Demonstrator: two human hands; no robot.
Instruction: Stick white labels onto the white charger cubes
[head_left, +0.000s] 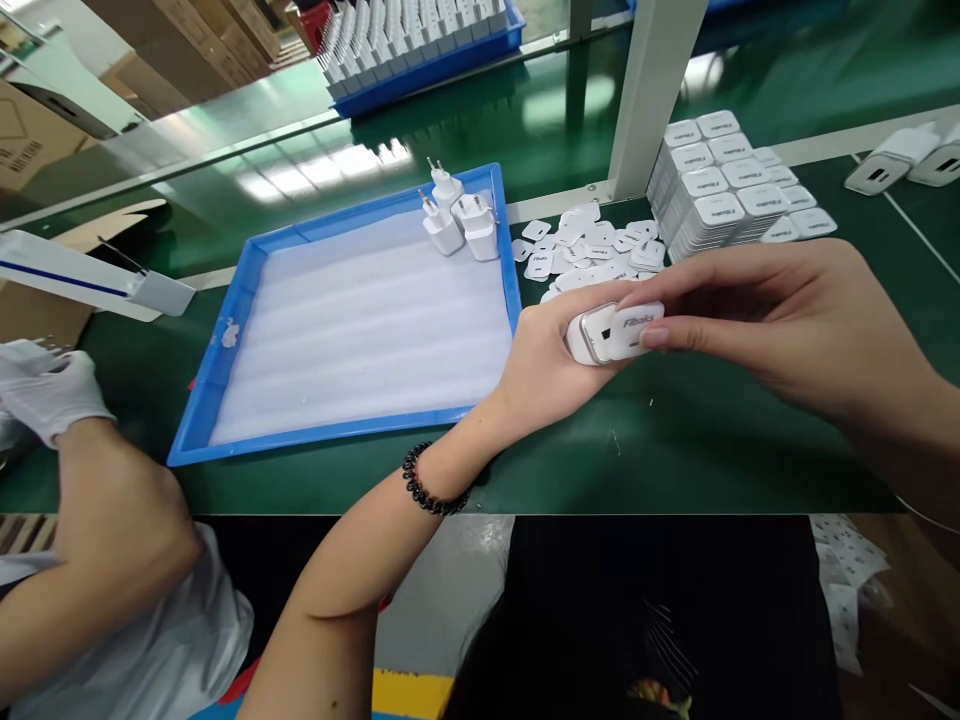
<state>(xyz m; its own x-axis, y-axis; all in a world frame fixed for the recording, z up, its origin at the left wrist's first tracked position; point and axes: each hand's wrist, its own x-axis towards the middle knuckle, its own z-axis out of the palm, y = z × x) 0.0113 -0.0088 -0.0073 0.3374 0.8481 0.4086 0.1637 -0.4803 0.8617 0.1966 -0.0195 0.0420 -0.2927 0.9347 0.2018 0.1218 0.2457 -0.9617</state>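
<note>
My left hand is wrapped round a white charger, its port end facing right. Between the thumb and fingers of my right hand is a small white face plate with grey lettering. The plate overlaps the right part of the charger's end, and one dark port still shows beside it. Whether the plate lies flat against the charger, I cannot tell. Just behind my hands is a loose heap of similar white plates. Neat stacks of them rise farther right.
A blue tray with a white liner holds several plug chargers in its far right corner. Two more chargers lie at the far right. A metal post stands behind the stacks. A co-worker's gloved hand is at left.
</note>
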